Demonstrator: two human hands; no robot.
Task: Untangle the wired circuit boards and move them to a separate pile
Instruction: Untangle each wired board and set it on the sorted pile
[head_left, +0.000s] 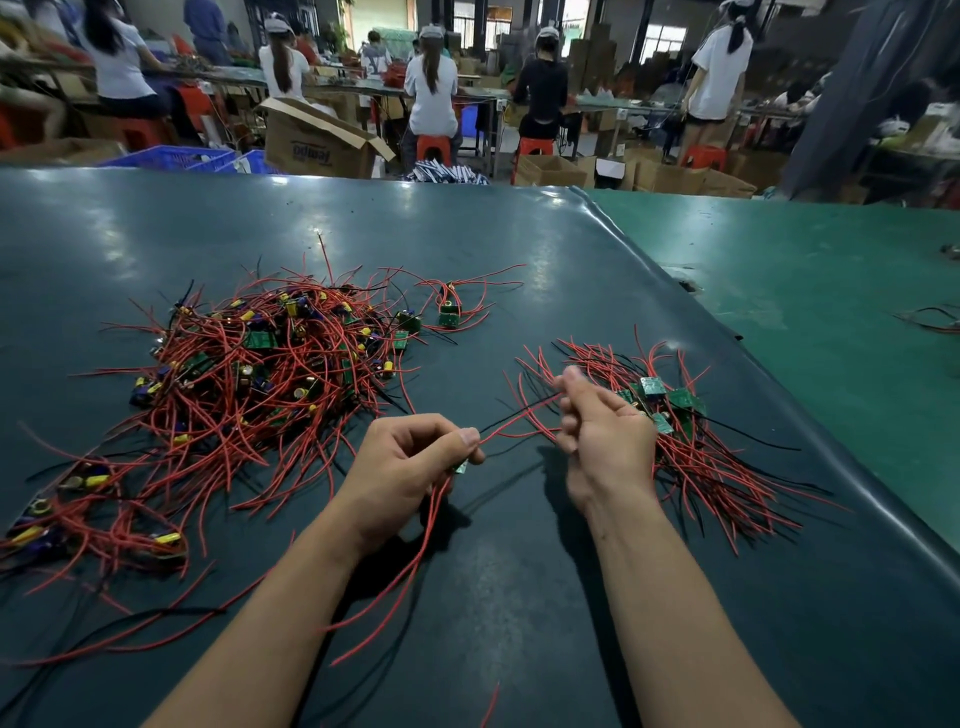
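While the left hand curls its fingers round a small green circuit board, pinching it between thumb and forefinger, its red wires trail down past the wrist toward the near edge of the dark mat; a red and a black lead stretch from that pinch across to the right hand, whose fingers are bunched together on the strands. Left of both hands lies the big tangled heap of boards and wires; just beyond the right hand rests the sorted pile, wires fanned straighter.
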